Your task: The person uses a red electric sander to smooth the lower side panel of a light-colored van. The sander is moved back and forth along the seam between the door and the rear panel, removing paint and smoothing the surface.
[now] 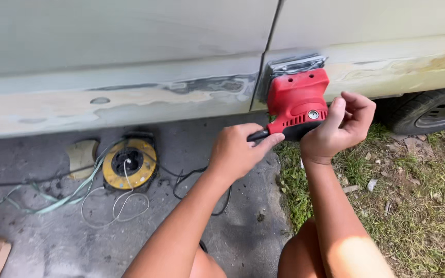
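- The red power sander [297,98] sits pad-first against the lower car body panel [130,98], just right of the door seam [269,51], where grey sanded metal shows under its pad.
- The left hand [240,151] is closed around the sander's black rear handle; the right hand [342,126] curls loosely at the sander's right side, thumb on the housing.
- Left of the sander, the panel's lower band is already rubbed down to patchy grey and tan; right of the sander, toward the wheel [433,108], tan and rusty streaks remain, so I judge that stretch is left to do.
- Below and left of the sander, a yellow cable reel [129,163] with loose cords lies on the pavement; grass [413,206] lies below and right.
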